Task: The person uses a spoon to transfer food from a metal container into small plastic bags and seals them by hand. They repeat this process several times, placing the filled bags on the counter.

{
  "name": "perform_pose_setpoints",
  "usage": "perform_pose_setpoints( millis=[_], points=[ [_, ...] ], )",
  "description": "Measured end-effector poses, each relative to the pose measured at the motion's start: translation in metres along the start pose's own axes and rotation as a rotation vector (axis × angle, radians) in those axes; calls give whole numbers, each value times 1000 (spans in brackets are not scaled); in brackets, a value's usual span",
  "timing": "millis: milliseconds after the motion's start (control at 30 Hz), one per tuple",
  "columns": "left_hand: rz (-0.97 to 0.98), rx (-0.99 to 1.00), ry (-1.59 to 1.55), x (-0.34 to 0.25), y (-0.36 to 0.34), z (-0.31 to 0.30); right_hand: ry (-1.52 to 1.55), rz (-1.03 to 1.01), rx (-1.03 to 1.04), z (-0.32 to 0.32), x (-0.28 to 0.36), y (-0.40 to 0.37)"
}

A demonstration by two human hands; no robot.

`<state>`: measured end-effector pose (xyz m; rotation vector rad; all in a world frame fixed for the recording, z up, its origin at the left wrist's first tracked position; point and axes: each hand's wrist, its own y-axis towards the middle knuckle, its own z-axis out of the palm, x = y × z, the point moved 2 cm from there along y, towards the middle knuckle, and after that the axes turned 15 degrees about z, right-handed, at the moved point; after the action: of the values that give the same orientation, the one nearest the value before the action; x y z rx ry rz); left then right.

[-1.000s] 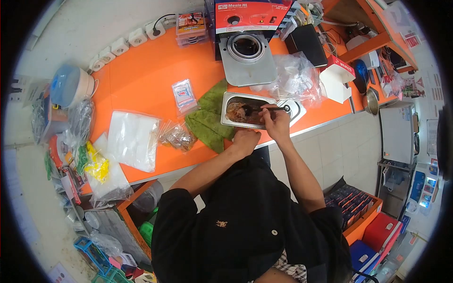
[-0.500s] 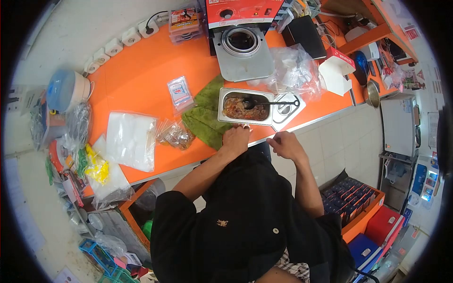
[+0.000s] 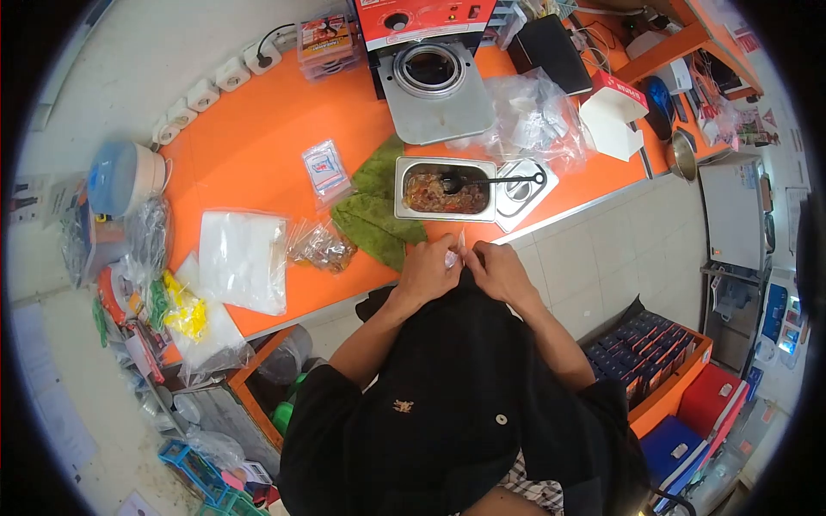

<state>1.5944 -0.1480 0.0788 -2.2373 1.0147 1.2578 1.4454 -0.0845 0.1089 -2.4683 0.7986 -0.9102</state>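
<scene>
A small clear plastic bag (image 3: 454, 256) is pinched in my left hand (image 3: 428, 272), just in front of the table edge. My right hand (image 3: 502, 273) is closed at the bag's right side, its fingertips close to the left ones; its exact hold is too small to make out. Beyond my hands stands a steel tub (image 3: 402, 206) of reddish-brown food, with a black ladle (image 3: 508, 179) resting in it. Right of the tub lies a steel lid (image 3: 540, 194). A green cloth (image 3: 372, 225) lies to its left.
The red and black machine (image 3: 422, 26) stands at the back. Clear plastic packets (image 3: 323, 247) and a stack of plastic sheets (image 3: 243, 261) lie at left. An open white box (image 3: 609, 125) and crumpled plastic (image 3: 538, 116) are at right. Below right is an orange crate (image 3: 681, 373).
My right hand has moved left to meet my left hand at the small bag. The bag now stands up between them, and the view has shifted slightly.
</scene>
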Motion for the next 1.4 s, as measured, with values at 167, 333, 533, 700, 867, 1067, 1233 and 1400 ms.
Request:
perform_pose_setpoints(
  millis=[167, 333, 533, 700, 867, 1067, 1233, 1400],
  points=[
    [127, -148, -33, -4, 1, 2, -149, -82, -112, -1, 0, -1],
    [170, -150, 132, -17, -3, -6, -190, -82, -193, -5, 1, 0],
    [226, -336, 49, -18, -4, -24, -30, -79, -163, -28, 20, -5],
    [430, -229, -122, -39, -4, -44, 104, -95, 138, -44, 24, -7],
    [495, -213, -108, -20, -3, -41, 249, -121, 309, -36, 12, 4],
    [304, -254, -236, -5, -14, -55, 789, 418, 162, -44, -38, 59],
    [204, -294, -368, 19, -24, -46, 736, -32, -215, -29, -27, 110],
    [208, -335, -295, 20, -29, -62, 431, -313, -354, -25, 35, 72]
  ],
)
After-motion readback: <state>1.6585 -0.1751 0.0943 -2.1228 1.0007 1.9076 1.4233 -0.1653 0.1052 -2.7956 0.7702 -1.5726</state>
